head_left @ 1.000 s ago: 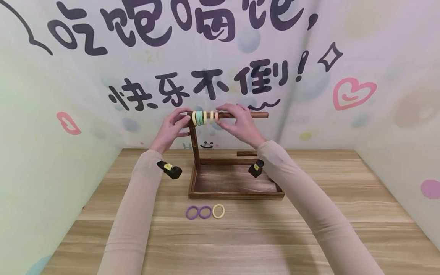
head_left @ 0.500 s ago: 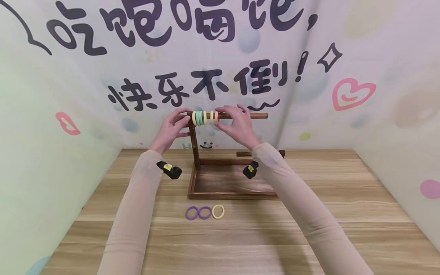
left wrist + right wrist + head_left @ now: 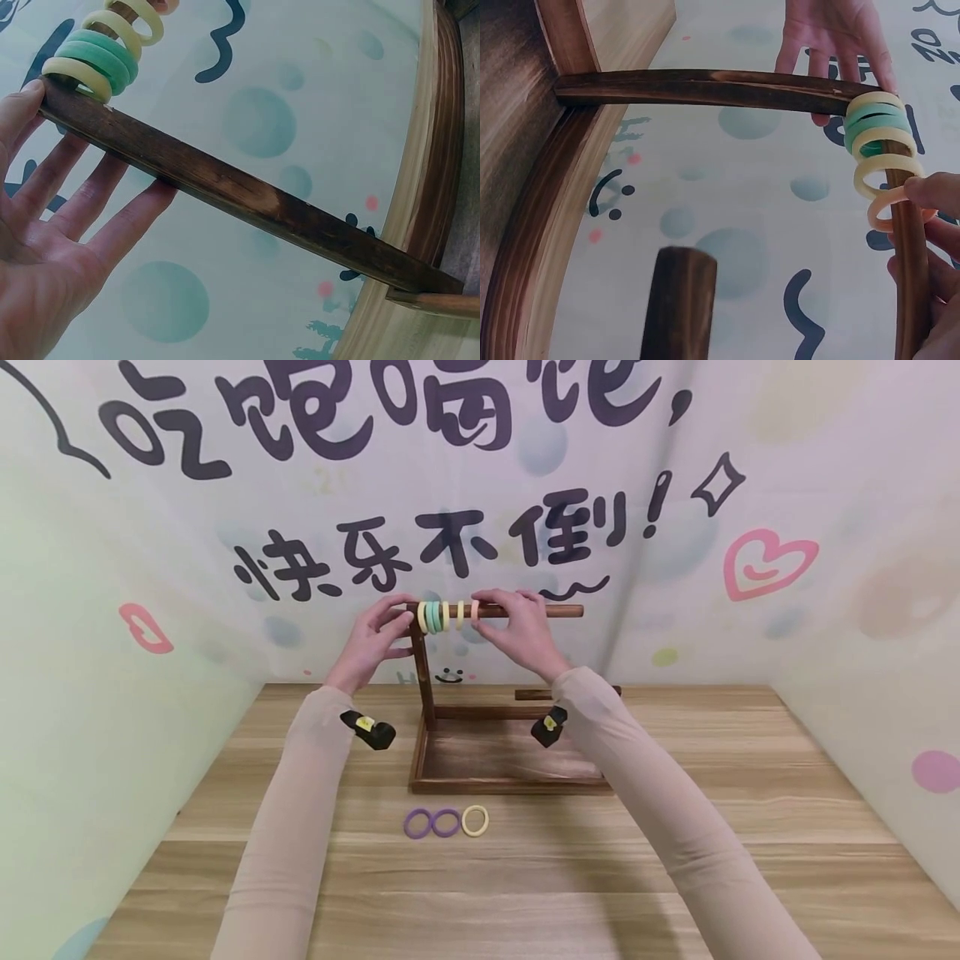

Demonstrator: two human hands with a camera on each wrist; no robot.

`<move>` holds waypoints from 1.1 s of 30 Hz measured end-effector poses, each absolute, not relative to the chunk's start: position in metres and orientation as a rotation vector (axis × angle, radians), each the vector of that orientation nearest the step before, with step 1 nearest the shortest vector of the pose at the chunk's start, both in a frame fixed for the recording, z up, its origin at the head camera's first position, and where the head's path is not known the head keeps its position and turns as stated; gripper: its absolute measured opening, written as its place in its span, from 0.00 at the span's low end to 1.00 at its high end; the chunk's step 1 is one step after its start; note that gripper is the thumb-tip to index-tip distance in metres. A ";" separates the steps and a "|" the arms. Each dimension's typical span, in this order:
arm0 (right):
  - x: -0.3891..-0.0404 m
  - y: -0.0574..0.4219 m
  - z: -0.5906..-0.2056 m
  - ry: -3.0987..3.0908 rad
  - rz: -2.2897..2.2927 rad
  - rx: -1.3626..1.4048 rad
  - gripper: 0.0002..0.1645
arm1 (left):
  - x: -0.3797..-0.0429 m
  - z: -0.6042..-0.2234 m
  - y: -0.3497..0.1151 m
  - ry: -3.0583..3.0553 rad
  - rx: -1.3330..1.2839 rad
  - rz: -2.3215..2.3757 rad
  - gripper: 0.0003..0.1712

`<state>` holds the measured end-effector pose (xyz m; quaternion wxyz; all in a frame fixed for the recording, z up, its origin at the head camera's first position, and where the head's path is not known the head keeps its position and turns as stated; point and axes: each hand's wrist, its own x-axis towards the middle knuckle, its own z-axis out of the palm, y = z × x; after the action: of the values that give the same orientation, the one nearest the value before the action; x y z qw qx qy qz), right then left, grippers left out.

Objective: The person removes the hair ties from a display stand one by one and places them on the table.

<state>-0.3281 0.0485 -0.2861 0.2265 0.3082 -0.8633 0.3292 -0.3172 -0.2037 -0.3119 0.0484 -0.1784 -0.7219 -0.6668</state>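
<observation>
A dark wooden rack holds a post (image 3: 225, 180) and a horizontal bar (image 3: 566, 611). Round the bar hang several hair ties: yellow and mint ones (image 3: 877, 127) bunched by the post, a looser yellow one (image 3: 866, 176), then a peach hair tie (image 3: 881, 214). My right hand (image 3: 525, 628) pinches the peach tie between thumb and fingers; part of that hand is cut off in the right wrist view. My left hand (image 3: 369, 639) touches the post's top with its thumb, its straight fingers (image 3: 131, 217) reaching against the post's edge.
Two purple hair ties (image 3: 417, 823) and a yellow one (image 3: 476, 821) lie on the wooden table (image 3: 360, 893) before the rack's tray base (image 3: 510, 787). A short lower peg (image 3: 679, 300) sticks out at the rack's right. A printed wall stands close behind.
My right wrist has swung a little to the left while its fingers stay at the bar. The peach tie stands slightly farther right of the yellow one. My left hand has not visibly moved.
</observation>
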 end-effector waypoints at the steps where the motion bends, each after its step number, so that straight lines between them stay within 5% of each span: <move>1: -0.328 0.050 -0.285 -2.384 0.911 0.851 0.22 | -0.317 -0.312 -0.203 -2.199 -0.544 -2.031 0.16; 33: -0.325 0.087 -0.276 -2.361 1.101 0.835 0.21 | -0.316 -0.310 -0.199 -2.189 -0.494 -2.020 0.21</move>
<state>-0.3254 0.0868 -0.2759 0.2014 0.2990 -0.8453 0.3943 -0.3159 -0.1992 -0.3101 0.0611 -0.1634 -0.7237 -0.6677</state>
